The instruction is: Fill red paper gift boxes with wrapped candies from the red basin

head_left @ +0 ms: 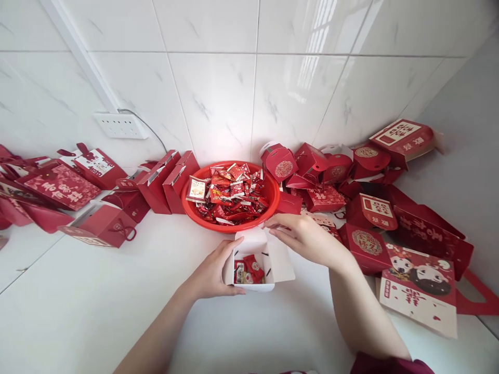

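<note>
A small white-lined box (pixel 237 250) stands with its top flaps spread, and several red-wrapped candies (pixel 253 267) lie inside it. My left hand (pixel 212 270) grips the box's left side, thumb along the upper edge and fingers around the lower one. Over the box's upper right corner is my right hand (pixel 302 236), fingers bent downward and slightly apart, with nothing visible in them. Its fingertips are close to the raised right flap (pixel 281 257); whether they touch it I cannot tell. Just behind the box sits a red plastic basin (pixel 185 200) heaped with wrapped candies (pixel 234 192).
Red gift boxes (pixel 62 187) crowd the left of the white table (pixel 117 291). More red boxes (pixel 366 241) are piled on the right, beside a flat printed box with cartoon figures (pixel 419 291). A tiled wall (pixel 218 104) with a socket strip (pixel 120 125) rises behind.
</note>
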The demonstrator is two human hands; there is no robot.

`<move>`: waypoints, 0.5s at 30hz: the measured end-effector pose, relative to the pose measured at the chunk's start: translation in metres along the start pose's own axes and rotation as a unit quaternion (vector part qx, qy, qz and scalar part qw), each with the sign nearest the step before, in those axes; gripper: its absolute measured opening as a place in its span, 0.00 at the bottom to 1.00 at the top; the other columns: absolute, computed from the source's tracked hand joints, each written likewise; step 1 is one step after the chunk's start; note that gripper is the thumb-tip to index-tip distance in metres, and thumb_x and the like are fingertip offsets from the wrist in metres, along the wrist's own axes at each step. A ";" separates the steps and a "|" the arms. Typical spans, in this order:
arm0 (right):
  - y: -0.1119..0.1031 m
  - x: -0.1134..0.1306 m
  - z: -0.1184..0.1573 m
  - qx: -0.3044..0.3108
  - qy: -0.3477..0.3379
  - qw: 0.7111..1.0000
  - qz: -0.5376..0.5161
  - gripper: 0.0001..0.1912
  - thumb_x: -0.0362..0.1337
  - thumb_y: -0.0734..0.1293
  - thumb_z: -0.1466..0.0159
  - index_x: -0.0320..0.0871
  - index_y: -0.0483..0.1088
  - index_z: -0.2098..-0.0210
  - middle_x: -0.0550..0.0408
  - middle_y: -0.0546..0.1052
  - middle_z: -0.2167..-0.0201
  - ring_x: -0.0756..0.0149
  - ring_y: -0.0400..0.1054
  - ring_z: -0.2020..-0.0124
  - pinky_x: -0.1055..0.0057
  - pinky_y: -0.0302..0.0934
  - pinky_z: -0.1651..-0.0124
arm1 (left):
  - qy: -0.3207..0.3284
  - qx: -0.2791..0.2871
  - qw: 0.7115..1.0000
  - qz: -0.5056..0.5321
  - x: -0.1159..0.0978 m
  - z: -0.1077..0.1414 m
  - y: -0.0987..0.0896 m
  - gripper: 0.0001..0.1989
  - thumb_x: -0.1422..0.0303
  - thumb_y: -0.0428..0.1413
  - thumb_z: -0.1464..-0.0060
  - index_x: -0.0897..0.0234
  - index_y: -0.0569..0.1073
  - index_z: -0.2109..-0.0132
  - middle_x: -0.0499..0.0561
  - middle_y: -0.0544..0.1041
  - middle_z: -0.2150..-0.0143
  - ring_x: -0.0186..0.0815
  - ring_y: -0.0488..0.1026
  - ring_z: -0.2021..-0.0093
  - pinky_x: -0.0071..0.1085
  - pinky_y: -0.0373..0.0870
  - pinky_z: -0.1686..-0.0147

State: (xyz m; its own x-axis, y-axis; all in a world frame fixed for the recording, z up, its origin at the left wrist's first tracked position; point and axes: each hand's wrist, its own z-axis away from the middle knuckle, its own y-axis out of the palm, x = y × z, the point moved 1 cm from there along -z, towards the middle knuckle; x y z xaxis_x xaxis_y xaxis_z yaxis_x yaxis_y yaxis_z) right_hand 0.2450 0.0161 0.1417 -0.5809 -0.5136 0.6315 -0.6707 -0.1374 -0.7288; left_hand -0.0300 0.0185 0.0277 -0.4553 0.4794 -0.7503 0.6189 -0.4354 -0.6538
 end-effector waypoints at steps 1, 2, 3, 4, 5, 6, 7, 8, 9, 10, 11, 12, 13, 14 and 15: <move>-0.006 0.003 0.005 -0.017 -0.002 1.000 -0.005 0.11 0.38 0.61 0.28 0.47 0.74 0.53 0.53 0.80 0.56 0.61 0.75 0.59 0.68 0.65 0.57 | -0.004 -0.002 1.000 -0.005 -0.002 0.002 -0.004 0.59 0.51 0.70 0.60 0.51 0.47 0.27 0.61 0.61 0.34 0.55 0.65 0.37 0.48 0.66 0.39; -0.013 0.005 0.010 -0.030 -0.002 1.000 -0.007 0.11 0.39 0.61 0.28 0.48 0.74 0.52 0.54 0.80 0.56 0.62 0.75 0.60 0.68 0.66 0.57 | -0.008 -0.002 1.000 -0.007 -0.004 0.004 -0.008 0.61 0.51 0.71 0.60 0.52 0.45 0.27 0.61 0.61 0.34 0.55 0.64 0.36 0.48 0.66 0.39; -0.018 0.006 0.016 -0.040 0.000 0.999 -0.005 0.12 0.40 0.60 0.28 0.49 0.74 0.52 0.54 0.80 0.56 0.62 0.75 0.61 0.68 0.66 0.58 | -0.013 0.002 1.000 -0.006 -0.005 0.006 -0.012 0.62 0.51 0.71 0.61 0.52 0.44 0.26 0.62 0.60 0.33 0.56 0.63 0.36 0.49 0.65 0.39; -0.023 0.007 0.022 -0.046 0.004 0.999 0.001 0.12 0.42 0.60 0.28 0.49 0.74 0.52 0.54 0.80 0.56 0.61 0.75 0.62 0.67 0.67 0.59 | -0.017 0.008 1.000 -0.001 -0.007 0.009 -0.015 0.63 0.50 0.70 0.60 0.53 0.42 0.26 0.62 0.59 0.33 0.57 0.62 0.35 0.50 0.64 0.38; -0.027 0.007 0.029 -0.050 0.007 0.999 0.010 0.11 0.43 0.61 0.28 0.50 0.74 0.53 0.54 0.80 0.56 0.60 0.75 0.61 0.66 0.67 0.58 | -0.017 0.014 1.000 0.007 -0.008 0.012 -0.019 0.63 0.48 0.70 0.60 0.54 0.42 0.26 0.63 0.58 0.32 0.58 0.60 0.34 0.52 0.63 0.37; -0.030 0.007 0.035 -0.053 0.010 0.998 0.020 0.11 0.43 0.61 0.28 0.50 0.74 0.53 0.54 0.80 0.56 0.59 0.75 0.60 0.65 0.67 0.57 | -0.013 0.017 1.000 0.019 -0.008 0.016 -0.022 0.62 0.47 0.68 0.58 0.54 0.43 0.26 0.63 0.57 0.31 0.59 0.59 0.32 0.53 0.61 0.36; -0.033 0.007 0.040 -0.054 0.012 0.998 0.030 0.11 0.44 0.62 0.29 0.51 0.74 0.53 0.53 0.80 0.56 0.58 0.75 0.58 0.64 0.67 0.56 | -0.007 0.013 0.999 0.033 -0.009 0.020 -0.027 0.58 0.46 0.66 0.56 0.55 0.44 0.26 0.63 0.56 0.30 0.59 0.57 0.31 0.53 0.60 0.35; -0.035 0.007 0.045 -0.055 0.012 0.998 0.037 0.11 0.44 0.62 0.29 0.51 0.74 0.53 0.53 0.80 0.56 0.57 0.74 0.57 0.63 0.68 0.56 | -0.001 0.001 0.999 0.045 -0.009 0.024 -0.032 0.54 0.46 0.63 0.51 0.56 0.47 0.26 0.63 0.55 0.29 0.59 0.56 0.31 0.53 0.59 0.35; -0.037 0.008 0.050 -0.056 0.012 0.998 0.040 0.11 0.44 0.62 0.29 0.51 0.74 0.54 0.52 0.80 0.56 0.56 0.74 0.57 0.63 0.68 0.56 | 0.001 -0.018 0.998 0.055 -0.010 0.028 -0.037 0.48 0.46 0.60 0.47 0.56 0.50 0.27 0.62 0.55 0.29 0.58 0.56 0.31 0.52 0.59 0.34; -0.039 0.008 0.053 -0.059 0.010 0.997 0.042 0.11 0.45 0.62 0.29 0.51 0.74 0.54 0.52 0.80 0.57 0.56 0.74 0.57 0.62 0.68 0.57 | -0.007 -0.044 0.997 0.059 -0.010 0.032 -0.043 0.41 0.48 0.57 0.42 0.56 0.54 0.28 0.61 0.57 0.29 0.55 0.57 0.31 0.50 0.60 0.35; -0.041 0.009 0.055 -0.062 0.008 0.997 0.042 0.11 0.45 0.62 0.29 0.51 0.74 0.54 0.51 0.80 0.58 0.56 0.74 0.58 0.62 0.68 0.58 | -0.026 -0.077 0.995 0.057 -0.009 0.035 -0.049 0.35 0.50 0.54 0.39 0.55 0.58 0.30 0.60 0.59 0.30 0.53 0.60 0.32 0.49 0.61 0.35; -0.041 0.010 0.057 -0.064 0.009 0.997 0.042 0.11 0.45 0.61 0.29 0.50 0.74 0.55 0.51 0.80 0.58 0.56 0.74 0.59 0.62 0.68 0.58 | -0.055 -0.114 0.991 0.051 -0.009 0.038 -0.054 0.29 0.51 0.52 0.37 0.55 0.62 0.33 0.59 0.63 0.33 0.51 0.63 0.34 0.47 0.63 0.37; -0.041 0.011 0.057 -0.062 0.009 0.997 0.040 0.11 0.45 0.61 0.29 0.50 0.74 0.55 0.51 0.80 0.58 0.56 0.75 0.59 0.63 0.68 0.58 | -0.090 -0.151 0.983 0.044 -0.009 0.040 -0.059 0.26 0.52 0.51 0.36 0.56 0.66 0.36 0.58 0.68 0.36 0.49 0.67 0.37 0.45 0.65 0.39; -0.039 0.011 0.056 -0.056 0.011 0.998 0.038 0.12 0.45 0.61 0.29 0.51 0.74 0.55 0.52 0.80 0.58 0.57 0.75 0.59 0.63 0.68 0.57 | -0.128 -0.185 0.974 0.040 -0.009 0.042 -0.062 0.23 0.52 0.52 0.37 0.57 0.70 0.40 0.57 0.72 0.40 0.47 0.71 0.41 0.43 0.68 0.42; -0.035 0.010 0.055 -0.043 0.017 0.998 0.034 0.12 0.46 0.61 0.29 0.51 0.73 0.55 0.52 0.80 0.58 0.57 0.75 0.59 0.63 0.67 0.56 | -0.164 -0.211 0.963 0.043 -0.010 0.044 -0.063 0.22 0.51 0.52 0.38 0.58 0.72 0.44 0.56 0.75 0.46 0.46 0.74 0.46 0.41 0.71 0.45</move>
State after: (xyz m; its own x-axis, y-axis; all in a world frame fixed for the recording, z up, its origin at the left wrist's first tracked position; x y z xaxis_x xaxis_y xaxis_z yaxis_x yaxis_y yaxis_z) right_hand 0.2879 -0.0306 0.1586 -0.6412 -0.4896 0.5909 -0.6653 -0.0290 -0.7460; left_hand -0.0928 0.0081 0.0720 -0.5260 0.1593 -0.8354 0.8365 -0.0802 -0.5420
